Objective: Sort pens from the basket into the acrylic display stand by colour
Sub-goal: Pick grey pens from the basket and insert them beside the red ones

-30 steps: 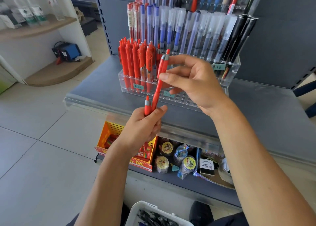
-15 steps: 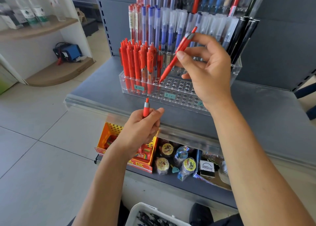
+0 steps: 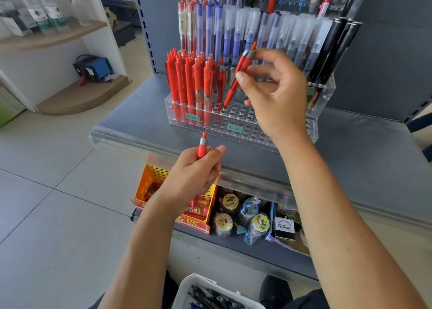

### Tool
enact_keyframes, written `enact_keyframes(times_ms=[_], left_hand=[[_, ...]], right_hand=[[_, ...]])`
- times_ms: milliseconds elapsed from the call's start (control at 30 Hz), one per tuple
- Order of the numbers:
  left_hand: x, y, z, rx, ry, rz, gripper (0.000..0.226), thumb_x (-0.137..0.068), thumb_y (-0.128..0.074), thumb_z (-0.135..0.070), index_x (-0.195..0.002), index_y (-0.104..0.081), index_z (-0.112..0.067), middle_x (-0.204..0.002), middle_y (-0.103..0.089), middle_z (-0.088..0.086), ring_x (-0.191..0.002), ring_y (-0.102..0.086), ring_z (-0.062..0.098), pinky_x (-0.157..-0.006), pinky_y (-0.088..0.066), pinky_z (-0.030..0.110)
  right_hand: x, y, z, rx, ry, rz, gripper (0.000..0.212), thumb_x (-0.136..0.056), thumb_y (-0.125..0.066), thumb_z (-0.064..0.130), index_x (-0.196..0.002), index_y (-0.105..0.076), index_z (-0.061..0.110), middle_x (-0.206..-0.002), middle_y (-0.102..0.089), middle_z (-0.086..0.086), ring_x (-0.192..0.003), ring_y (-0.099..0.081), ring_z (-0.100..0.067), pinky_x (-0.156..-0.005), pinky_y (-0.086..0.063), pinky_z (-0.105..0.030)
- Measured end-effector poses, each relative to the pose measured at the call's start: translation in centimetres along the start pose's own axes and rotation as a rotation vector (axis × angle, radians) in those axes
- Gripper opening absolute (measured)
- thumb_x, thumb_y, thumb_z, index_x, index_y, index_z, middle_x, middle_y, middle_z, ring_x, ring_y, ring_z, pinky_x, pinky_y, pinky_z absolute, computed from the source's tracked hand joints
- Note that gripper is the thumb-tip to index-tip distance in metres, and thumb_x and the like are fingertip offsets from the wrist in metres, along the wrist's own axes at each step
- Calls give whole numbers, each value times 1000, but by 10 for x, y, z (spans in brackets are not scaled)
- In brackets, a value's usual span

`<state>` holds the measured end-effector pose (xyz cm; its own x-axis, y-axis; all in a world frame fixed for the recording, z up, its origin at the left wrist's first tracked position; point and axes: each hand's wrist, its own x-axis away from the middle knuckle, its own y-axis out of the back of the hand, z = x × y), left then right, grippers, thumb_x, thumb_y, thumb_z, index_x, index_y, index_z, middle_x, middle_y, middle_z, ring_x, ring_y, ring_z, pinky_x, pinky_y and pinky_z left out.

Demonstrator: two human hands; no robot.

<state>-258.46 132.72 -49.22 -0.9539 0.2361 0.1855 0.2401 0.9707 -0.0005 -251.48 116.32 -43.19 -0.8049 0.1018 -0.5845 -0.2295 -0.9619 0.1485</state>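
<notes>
- The acrylic display stand (image 3: 323, 98) is a clear, stepped plastic block drilled with rows of round holes; it stands on the grey shelf (image 3: 350, 149).
- Two pale green price labels are stuck to the stand's front faces.
- The shelf has a matt grey top and a clear plastic strip along its front edge.
- Your right hand (image 3: 275, 91) pinches one red pen (image 3: 238, 76) between thumb and fingers, the other fingers loosely spread.
- That pen is a slim red plastic barrel with a grey band near its top. It tilts, top end up and to the right, and its lower tip sits at a hole of the stand, just right of the cluster of red pens (image 3: 194, 79).
- The cluster stands upright in the stand's left holes; the exact count cannot be told, because the barrels overlap.
- Your left hand (image 3: 194, 175) grips a second red pen (image 3: 202, 146), fingers curled round its barrel; only its grey-banded top shows above the fist. This hand is in front of the shelf edge, well apart from the stand.
- Behind the cluster stand rows of blue pens (image 3: 230, 35) with clear caps, and black pens (image 3: 332, 49) at the right.
- The white basket (image 3: 187, 285) is at the bottom edge of view, between your forearms, holding dark pens.
</notes>
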Motion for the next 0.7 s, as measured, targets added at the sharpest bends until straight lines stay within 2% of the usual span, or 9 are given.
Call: enact_keyframes(times_ms=[133,233,500,700], left_hand=[[1,1,0,8,5,-4,40,-105,-50,-30,-69,-49,-11,-57,-32,4,-45,-25,13,-45,-18,28],[1,2,0,12,9,-8,40,-104,-51,-30,-69,-50,-11,-57,-33,4,-45,-26,14,-44,-18,28],[2,7,1,24,0,-12,39,-104,-51,-29,-70,-50,-11,-56,-34,3,-44,-26,13,-44,-19,27],[2,9,1,26,-6,-8,40,-104,-51,-30,-68,-50,-12,-57,-33,5,-45,-25,14,-43,-18,28]], right_hand=[[-2,-3,2,-15,13,-27,22,-93,-73,18,-112,-64,26,-97,-74,-1,-86,-74,-14,-69,-62,-29],[-3,-5,3,-39,33,-36,21,-93,-72,14,-110,-64,24,-100,-74,-4,-89,-74,-17,-68,-60,-26],[-3,-12,0,-1,25,-19,24,-93,-72,16,-112,-65,28,-92,-73,7,-85,-74,-12,-68,-61,-26],[-3,-19,-8,72,6,-8,28,-93,-73,18,-121,-70,18,-94,-74,5,-80,-74,-7,-67,-62,-28]])
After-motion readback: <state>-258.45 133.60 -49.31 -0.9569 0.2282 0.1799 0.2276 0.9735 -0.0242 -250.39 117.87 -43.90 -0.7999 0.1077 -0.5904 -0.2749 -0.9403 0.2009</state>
